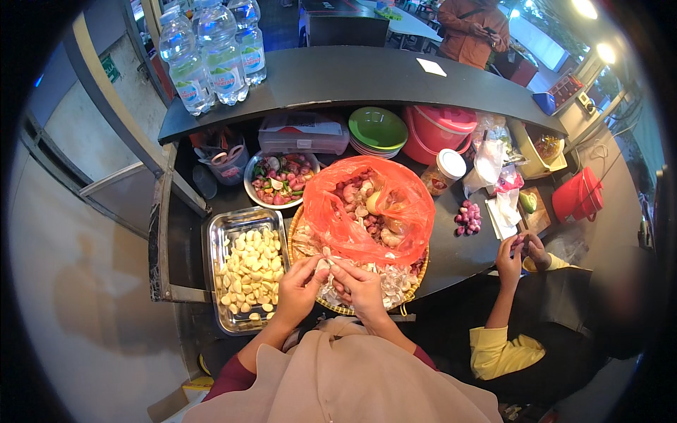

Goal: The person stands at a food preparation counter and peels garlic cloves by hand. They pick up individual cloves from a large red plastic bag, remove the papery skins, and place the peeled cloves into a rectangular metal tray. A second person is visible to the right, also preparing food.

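Observation:
My left hand (301,288) and my right hand (359,285) meet over the near left part of a woven round tray (292,232), their fingertips together on a small pale garlic clove (323,264). Loose papery garlic skins (389,285) cover the tray's near side. On its far side rests an open red plastic bag (322,206) with shallots and garlic bulbs (392,237) in it. To the left stands a rectangular metal tray (213,254) of peeled garlic cloves (251,267).
A bowl of shallots and chillies (280,182) stands behind the metal tray. Green bowls (376,128), a pink bucket (439,132) and a lidded jar (444,172) line the back. Shallots (468,218) lie right, near a co-worker's hands (521,251). Water bottles (222,69) stand on the raised shelf.

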Tool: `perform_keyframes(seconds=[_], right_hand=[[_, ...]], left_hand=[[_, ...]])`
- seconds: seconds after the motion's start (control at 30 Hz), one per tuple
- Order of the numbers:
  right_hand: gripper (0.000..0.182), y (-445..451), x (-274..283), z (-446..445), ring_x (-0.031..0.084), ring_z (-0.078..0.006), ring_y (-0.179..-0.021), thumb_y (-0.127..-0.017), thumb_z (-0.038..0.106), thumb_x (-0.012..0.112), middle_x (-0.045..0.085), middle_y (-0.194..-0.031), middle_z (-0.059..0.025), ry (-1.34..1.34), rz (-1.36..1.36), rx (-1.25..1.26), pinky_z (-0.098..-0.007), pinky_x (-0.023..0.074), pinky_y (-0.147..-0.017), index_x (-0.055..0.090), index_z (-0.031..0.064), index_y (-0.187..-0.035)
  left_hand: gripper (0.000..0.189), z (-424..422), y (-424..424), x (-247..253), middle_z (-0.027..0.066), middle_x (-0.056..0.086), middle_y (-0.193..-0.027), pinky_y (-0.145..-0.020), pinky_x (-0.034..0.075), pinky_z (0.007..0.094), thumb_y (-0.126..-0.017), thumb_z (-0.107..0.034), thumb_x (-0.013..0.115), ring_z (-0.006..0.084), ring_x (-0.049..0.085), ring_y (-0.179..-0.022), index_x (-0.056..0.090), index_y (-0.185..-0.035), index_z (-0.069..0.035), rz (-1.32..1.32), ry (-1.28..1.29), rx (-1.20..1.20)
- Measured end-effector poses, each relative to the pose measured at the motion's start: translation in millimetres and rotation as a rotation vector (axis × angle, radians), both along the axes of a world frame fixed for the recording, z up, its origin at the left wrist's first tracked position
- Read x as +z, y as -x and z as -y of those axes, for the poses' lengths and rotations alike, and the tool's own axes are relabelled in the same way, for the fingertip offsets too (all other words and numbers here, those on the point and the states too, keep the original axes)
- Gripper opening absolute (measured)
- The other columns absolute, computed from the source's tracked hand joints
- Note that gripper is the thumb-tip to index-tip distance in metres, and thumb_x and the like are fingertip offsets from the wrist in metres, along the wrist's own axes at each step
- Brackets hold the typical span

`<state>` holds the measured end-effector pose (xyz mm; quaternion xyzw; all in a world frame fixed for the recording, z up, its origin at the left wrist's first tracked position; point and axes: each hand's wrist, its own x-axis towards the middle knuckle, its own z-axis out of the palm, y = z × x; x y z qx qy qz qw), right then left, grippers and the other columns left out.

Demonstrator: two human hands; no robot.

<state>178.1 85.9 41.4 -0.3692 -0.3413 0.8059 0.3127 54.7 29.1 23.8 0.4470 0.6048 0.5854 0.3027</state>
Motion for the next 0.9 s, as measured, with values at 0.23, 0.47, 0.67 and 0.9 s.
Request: perform_keyframes(seconds=[0.23,0.47,0.67,0.9], right_hand=[[0.028,-2,-7,-1,0.034,-0.0007,-0.046,-0.083,0.012,0.058,0.047,-0.06,0.0033,-0.192,0.124,-0.041,-0.015,0.0249,-0.04,0.058,0.0029,-0.11],[0.027,-13,-5,-6,0.033,-0.0042,-0.041,-0.086,0.015,0.054,0.044,-0.058,0.0009,0.256,-0.208,0.098,-0.0177,0.0233,-0.036,0.055,0.0017,-0.109],[0.027,-15,-19,-14,0.032,-0.0044,-0.04,-0.086,0.017,0.054,0.045,-0.059,0.0007,0.357,-0.327,0.15,-0.017,0.0225,-0.036,0.055,0.0006,-0.107],[0.029,-11,-13,-9,0.034,-0.0029,-0.041,-0.085,0.015,0.055,0.046,-0.06,-0.0011,0.034,-0.034,0.124,-0.0146,0.0239,-0.036,0.056,0.0006,-0.11]], left_hand=[[0.031,-2,4,-3,0.0048,0.058,-0.09,-0.066,0.047,0.0205,-0.084,-0.01,0.058,0.0097,0.056,-0.074,0.054,-0.112,0.003,0.354,0.089,-0.114],[0.035,-5,28,-16,0.0069,0.057,-0.101,-0.068,0.045,0.0216,-0.084,-0.009,0.057,0.0093,0.055,-0.077,0.051,-0.116,0.003,0.529,0.15,-0.366],[0.037,-9,23,-25,0.0067,0.057,-0.104,-0.076,0.044,0.0218,-0.086,-0.01,0.054,0.0105,0.054,-0.087,0.046,-0.121,0.001,0.917,0.126,-0.396],[0.036,-13,18,-17,0.0062,0.058,-0.102,-0.079,0.044,0.0225,-0.085,-0.013,0.056,0.01,0.055,-0.088,0.05,-0.117,0.002,0.64,0.23,-0.341]])
